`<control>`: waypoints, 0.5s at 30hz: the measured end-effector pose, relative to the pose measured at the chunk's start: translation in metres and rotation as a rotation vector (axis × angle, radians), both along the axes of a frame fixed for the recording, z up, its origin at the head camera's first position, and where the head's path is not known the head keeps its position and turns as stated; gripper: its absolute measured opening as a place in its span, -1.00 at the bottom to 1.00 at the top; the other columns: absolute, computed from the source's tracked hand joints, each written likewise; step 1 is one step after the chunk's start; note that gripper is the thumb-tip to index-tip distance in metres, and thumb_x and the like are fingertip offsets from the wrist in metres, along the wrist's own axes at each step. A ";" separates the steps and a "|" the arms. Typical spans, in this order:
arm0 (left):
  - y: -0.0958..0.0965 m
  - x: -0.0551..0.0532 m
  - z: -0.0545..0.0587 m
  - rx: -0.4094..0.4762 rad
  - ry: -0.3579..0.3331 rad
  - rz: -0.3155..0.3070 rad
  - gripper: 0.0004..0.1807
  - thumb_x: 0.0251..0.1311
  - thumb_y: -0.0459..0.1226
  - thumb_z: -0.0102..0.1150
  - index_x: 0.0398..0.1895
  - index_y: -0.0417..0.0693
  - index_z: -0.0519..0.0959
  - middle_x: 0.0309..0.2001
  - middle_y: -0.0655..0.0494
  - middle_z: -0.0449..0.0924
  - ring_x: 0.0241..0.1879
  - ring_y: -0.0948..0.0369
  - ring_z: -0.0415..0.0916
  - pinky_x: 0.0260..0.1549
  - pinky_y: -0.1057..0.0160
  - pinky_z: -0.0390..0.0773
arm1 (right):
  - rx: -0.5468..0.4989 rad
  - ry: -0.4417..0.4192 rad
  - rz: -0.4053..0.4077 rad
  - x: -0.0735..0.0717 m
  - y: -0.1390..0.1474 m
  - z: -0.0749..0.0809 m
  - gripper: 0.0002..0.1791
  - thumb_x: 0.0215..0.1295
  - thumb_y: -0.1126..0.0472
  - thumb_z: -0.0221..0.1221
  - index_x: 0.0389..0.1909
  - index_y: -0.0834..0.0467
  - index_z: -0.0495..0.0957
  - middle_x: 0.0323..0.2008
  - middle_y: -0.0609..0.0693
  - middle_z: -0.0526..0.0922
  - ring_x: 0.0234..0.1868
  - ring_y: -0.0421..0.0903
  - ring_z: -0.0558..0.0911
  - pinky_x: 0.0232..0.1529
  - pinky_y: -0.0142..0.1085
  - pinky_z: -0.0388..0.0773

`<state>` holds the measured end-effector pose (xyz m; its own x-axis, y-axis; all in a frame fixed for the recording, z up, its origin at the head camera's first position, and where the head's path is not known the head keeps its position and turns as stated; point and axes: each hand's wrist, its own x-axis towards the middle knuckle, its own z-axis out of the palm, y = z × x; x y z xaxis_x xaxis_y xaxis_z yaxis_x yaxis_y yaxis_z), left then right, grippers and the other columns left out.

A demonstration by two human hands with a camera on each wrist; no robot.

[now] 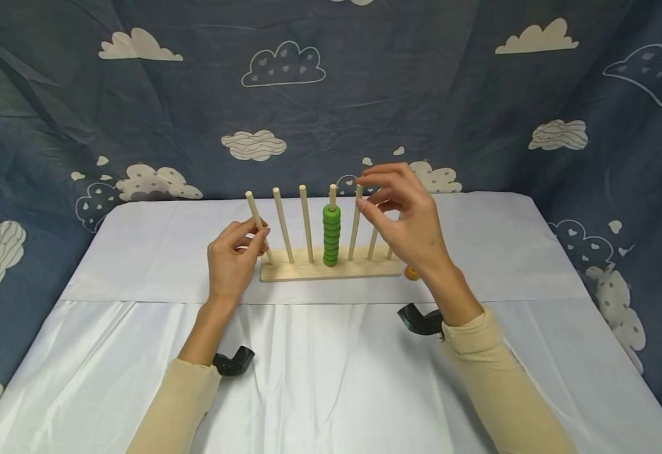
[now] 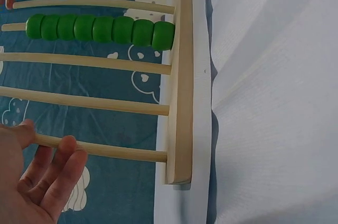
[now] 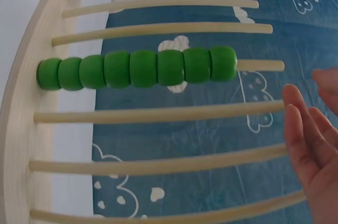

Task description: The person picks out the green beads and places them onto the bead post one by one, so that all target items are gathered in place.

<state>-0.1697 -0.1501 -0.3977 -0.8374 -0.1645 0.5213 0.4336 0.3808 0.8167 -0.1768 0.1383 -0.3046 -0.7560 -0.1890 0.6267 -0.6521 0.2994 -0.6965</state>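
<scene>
A wooden rack (image 1: 331, 271) with several upright pegs stands on the white-covered table. One middle peg carries a stack of green beads (image 1: 331, 236), its tip bare above them. My left hand (image 1: 233, 258) pinches the leftmost peg (image 2: 121, 151) between thumb and fingers, partway up. By the top of the peg (image 3: 158, 113) just right of the green stack is my right hand (image 1: 407, 211), its fingers loosely bent. The right wrist view shows a gap between that thumb and the fingertips (image 3: 293, 97), with no bead there.
An orange bead (image 1: 412, 272) lies at the rack's right end, partly behind the right wrist. Black wrist cameras (image 1: 234, 362) jut inward from both sleeves. A dark blue cloth with clouds (image 1: 282, 66) hangs behind the table.
</scene>
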 end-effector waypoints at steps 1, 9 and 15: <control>0.000 0.000 0.000 0.000 -0.003 -0.001 -0.82 0.31 -0.33 0.40 -0.08 -0.21 0.78 -0.28 -0.12 0.71 -0.44 -0.08 0.74 -0.46 0.50 0.72 | 0.000 0.012 -0.014 0.000 0.002 0.000 -0.68 0.29 0.41 0.39 0.06 0.24 0.70 0.15 0.10 0.58 -0.24 -0.27 0.69 -0.11 -0.50 0.69; 0.000 0.000 0.001 -0.030 -0.028 0.001 -0.85 0.33 -0.33 0.38 -0.08 -0.15 0.78 -0.24 -0.10 0.72 -0.39 -0.07 0.75 -0.46 0.58 0.67 | -0.011 0.049 -0.114 0.001 0.022 0.000 -0.69 0.29 0.40 0.39 0.05 0.24 0.70 0.13 0.09 0.56 -0.21 -0.36 0.68 -0.14 -0.57 0.66; -0.001 0.001 0.002 -0.102 -0.046 0.022 -0.86 0.34 -0.31 0.38 -0.10 -0.14 0.78 -0.23 -0.06 0.73 -0.33 0.03 0.75 -0.46 0.61 0.64 | -0.038 0.058 -0.175 0.003 0.035 -0.003 -0.60 0.21 0.43 0.43 0.08 0.20 0.70 0.12 -0.01 0.52 -0.21 -0.38 0.68 -0.19 -0.60 0.63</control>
<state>-0.1688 -0.1510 -0.3962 -0.8576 -0.1316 0.4972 0.3870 0.4718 0.7923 -0.1740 0.1737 -0.3071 -0.7380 -0.0332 0.6739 -0.6314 0.3863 -0.6724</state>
